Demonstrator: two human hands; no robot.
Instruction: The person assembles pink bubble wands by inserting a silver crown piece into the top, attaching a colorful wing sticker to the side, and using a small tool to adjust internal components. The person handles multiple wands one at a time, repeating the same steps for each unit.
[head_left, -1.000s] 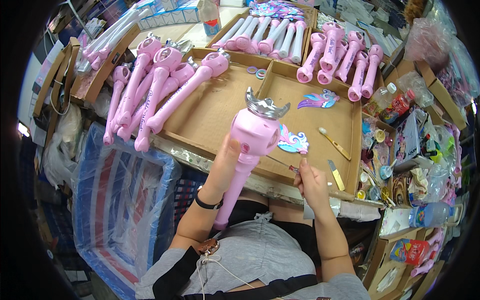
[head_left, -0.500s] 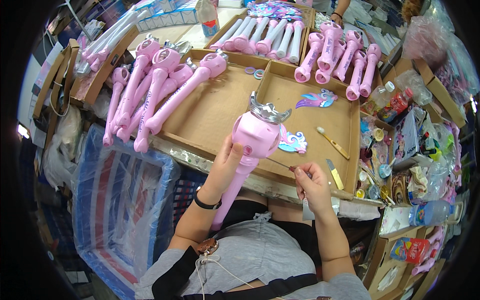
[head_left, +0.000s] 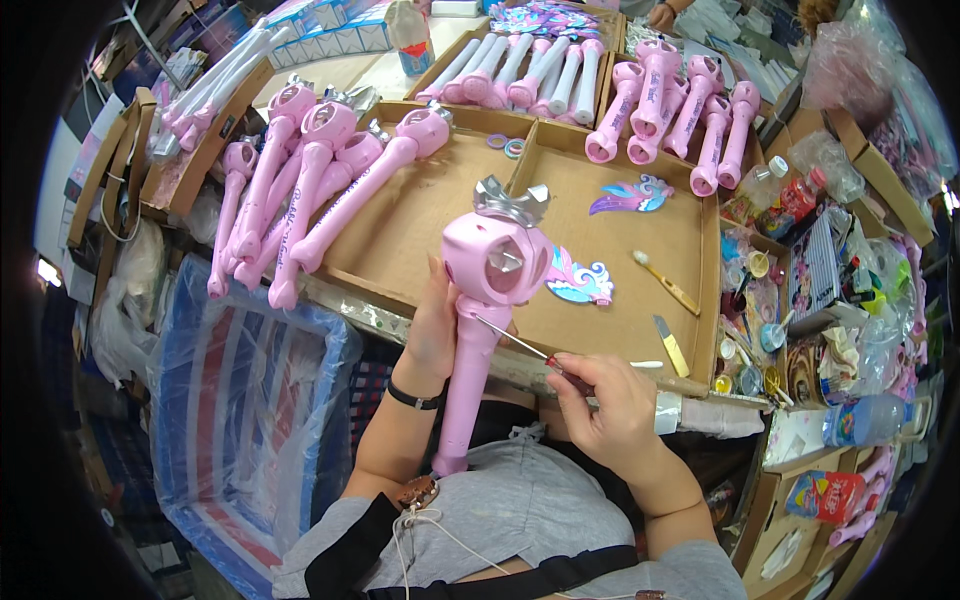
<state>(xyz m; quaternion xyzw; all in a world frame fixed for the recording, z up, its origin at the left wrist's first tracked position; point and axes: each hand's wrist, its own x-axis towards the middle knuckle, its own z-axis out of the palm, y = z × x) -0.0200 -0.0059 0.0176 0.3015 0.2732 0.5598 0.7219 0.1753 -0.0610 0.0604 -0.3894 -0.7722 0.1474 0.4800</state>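
Note:
Upright in front of me stands a pink toy wand (head_left: 472,375) with a round head, an oval opening and a silver crown (head_left: 511,201). My left hand (head_left: 432,330) is wrapped round its neck from behind. A screwdriver (head_left: 517,341) with a thin metal shaft is pinched in my right hand (head_left: 608,408); its tip meets the wand's neck just under the head. The dark red handle is mostly hidden by my fingers. A white stick end (head_left: 647,364) shows behind the right hand; I cannot tell whether I hold it.
A cardboard tray (head_left: 400,215) holds two wing pieces (head_left: 632,195), a yellow-handled brush (head_left: 667,284) and a yellow cutter knife (head_left: 671,346). Pink wands (head_left: 345,205) are heaped at its left, with more at the back right (head_left: 655,105). Paint pots (head_left: 745,383) crowd the right. A plastic-lined blue crate (head_left: 255,420) stands left.
The wand has turned in my left hand, so its oval opening now shows. My right hand has come left and lower, and the screwdriver tip has moved onto the neck's front.

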